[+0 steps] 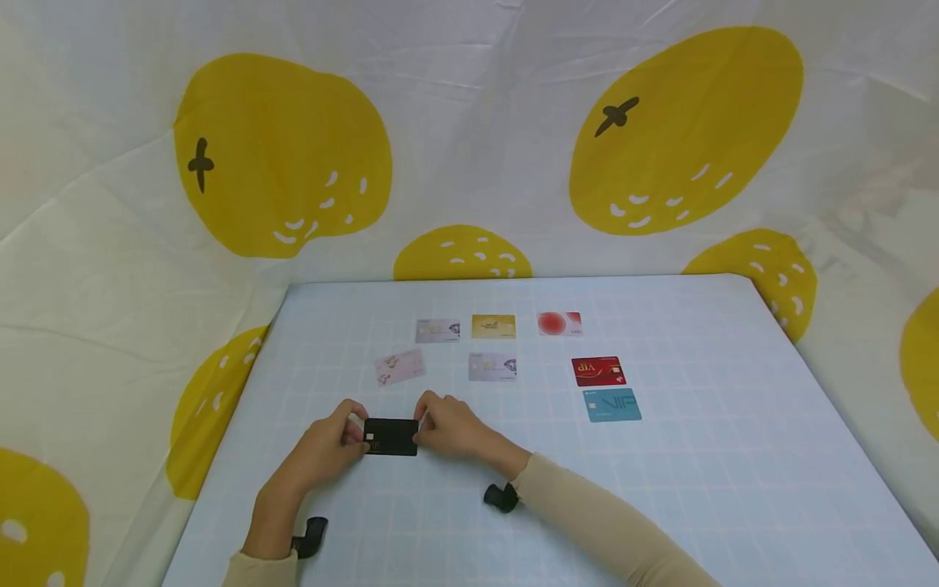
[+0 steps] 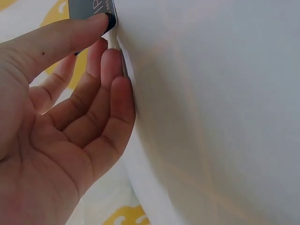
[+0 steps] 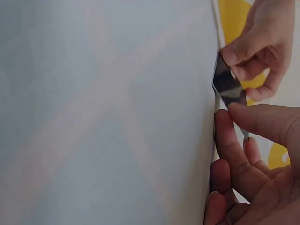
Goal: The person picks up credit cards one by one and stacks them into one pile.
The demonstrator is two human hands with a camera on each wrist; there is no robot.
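Note:
A black card (image 1: 392, 438) with a small chip is held at both short ends, low over the front left part of the table. My left hand (image 1: 326, 444) pinches its left end, the thumb lying over the printed corner in the left wrist view, where the card (image 2: 86, 10) shows part of its lettering. At the right end, my right hand (image 1: 451, 425) pinches the card between thumb and fingers. The right wrist view shows the card (image 3: 228, 83) tilted between both hands.
Beyond the hands lie a pink card (image 1: 399, 368), two silver cards (image 1: 438, 330) (image 1: 492, 367), a gold card (image 1: 494, 326) and a white card with a red circle (image 1: 559, 324). To the right, a red card (image 1: 598, 371) lies just behind a teal card (image 1: 612, 404).

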